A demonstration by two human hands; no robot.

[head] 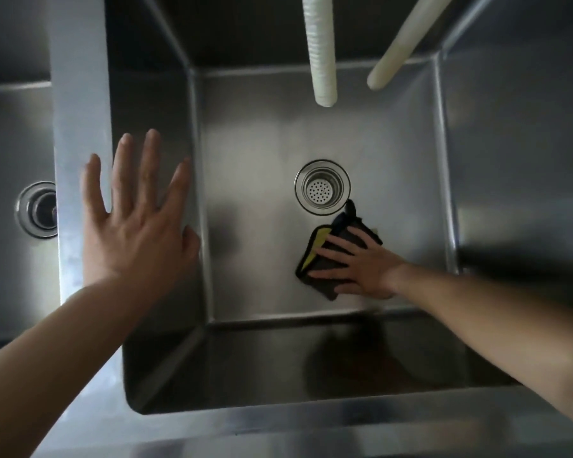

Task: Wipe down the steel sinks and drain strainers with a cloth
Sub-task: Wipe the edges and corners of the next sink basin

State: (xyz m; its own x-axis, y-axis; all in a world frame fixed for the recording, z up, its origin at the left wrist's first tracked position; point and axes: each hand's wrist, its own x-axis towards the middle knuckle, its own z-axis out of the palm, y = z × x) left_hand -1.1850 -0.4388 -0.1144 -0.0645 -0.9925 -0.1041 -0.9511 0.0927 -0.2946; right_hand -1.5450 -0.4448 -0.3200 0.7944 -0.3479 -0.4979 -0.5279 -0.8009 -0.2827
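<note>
— Steel everywhere: what lies under the camera?

— One deep middle sink (252,137) seen from straight above, with a second sink (10,137) to its left past a flat steel divider (80,94). Two pale hoses (321,51) hang over the far side of the middle basin.

— How is the left arm set?

— It reaches forward from the lower left, and the left hand (136,223) is spread flat, palm down, fingers straight and apart, over the divider and the basin's left wall. Whether the palm actually rests on the steel I cannot tell from this angle. Its grip holds nothing.

— And the right?

— The right forearm comes in from the right edge, down into the basin. The right hand (354,262) lies flat with straight, splayed fingers pressing a dark cloth (325,289) with a yellow inner face onto the basin floor; the fingers are not curled round it.

— Where is the cloth against the drain?

— Just beside the drain strainer (322,187), toward the near right; one dark corner reaches almost to the strainer's rim. The left sink's drain (37,209) shows partly behind the divider.
</note>
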